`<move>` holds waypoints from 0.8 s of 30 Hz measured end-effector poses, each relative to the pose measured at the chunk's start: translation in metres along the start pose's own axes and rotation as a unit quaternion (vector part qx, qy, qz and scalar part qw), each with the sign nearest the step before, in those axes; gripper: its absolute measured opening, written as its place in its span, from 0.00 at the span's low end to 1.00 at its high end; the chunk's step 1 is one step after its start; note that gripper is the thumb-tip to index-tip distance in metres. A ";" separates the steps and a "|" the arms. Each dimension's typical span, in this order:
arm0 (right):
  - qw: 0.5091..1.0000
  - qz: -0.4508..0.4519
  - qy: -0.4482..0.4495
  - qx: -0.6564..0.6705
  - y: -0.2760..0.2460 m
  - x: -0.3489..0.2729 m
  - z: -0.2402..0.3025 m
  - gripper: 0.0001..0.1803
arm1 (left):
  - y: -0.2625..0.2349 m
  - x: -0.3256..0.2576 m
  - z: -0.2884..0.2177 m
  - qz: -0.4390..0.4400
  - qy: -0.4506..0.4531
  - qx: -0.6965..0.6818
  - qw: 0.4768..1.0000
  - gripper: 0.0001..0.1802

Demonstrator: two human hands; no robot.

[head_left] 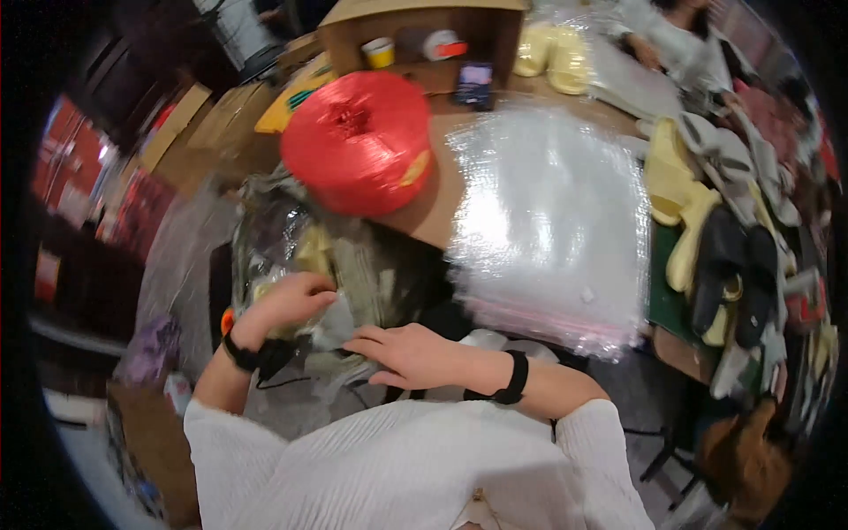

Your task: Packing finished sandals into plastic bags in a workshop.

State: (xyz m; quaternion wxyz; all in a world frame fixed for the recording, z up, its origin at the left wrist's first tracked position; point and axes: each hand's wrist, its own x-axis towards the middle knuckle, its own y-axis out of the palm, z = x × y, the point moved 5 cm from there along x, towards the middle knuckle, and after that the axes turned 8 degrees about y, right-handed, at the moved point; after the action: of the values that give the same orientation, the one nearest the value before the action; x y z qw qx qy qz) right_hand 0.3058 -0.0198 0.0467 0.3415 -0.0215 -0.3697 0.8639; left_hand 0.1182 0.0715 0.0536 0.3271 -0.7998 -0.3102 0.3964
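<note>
My left hand (296, 302) is over the mouth of a large clear plastic sack, left of my body. Its fingers curl onto a small pale, see-through plastic bag (334, 325); motion blur softens the grip. My right hand (408, 352) comes in from the right, fingers stretched and thumb apart, fingertips by the same bag's edge. What the small bag contains I cannot make out. Pale yellow pieces (314, 250) lie inside the big sack (353, 265) just beyond my left hand.
A big red roll of plastic twine (353, 146) stands on the table ahead, with a stack of clear plastic bags (552, 221) to its right. Behind are a cardboard box (420, 44) and a phone (474, 84). Yellow slippers (671, 172) and black slippers (733, 274) crowd the right. Another person (680, 44) sits far right.
</note>
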 end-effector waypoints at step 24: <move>0.463 -0.569 0.541 -0.412 -0.298 -0.413 -0.033 0.26 | 0.026 0.116 -0.367 -0.161 0.466 -0.416 0.764 0.16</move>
State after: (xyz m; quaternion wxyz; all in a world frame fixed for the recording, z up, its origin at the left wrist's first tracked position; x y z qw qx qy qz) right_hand 0.8028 -0.1025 0.1284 0.8406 -0.4077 -0.3543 0.0416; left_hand 0.4892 0.0421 0.1565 0.1254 -0.8820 -0.3780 -0.2519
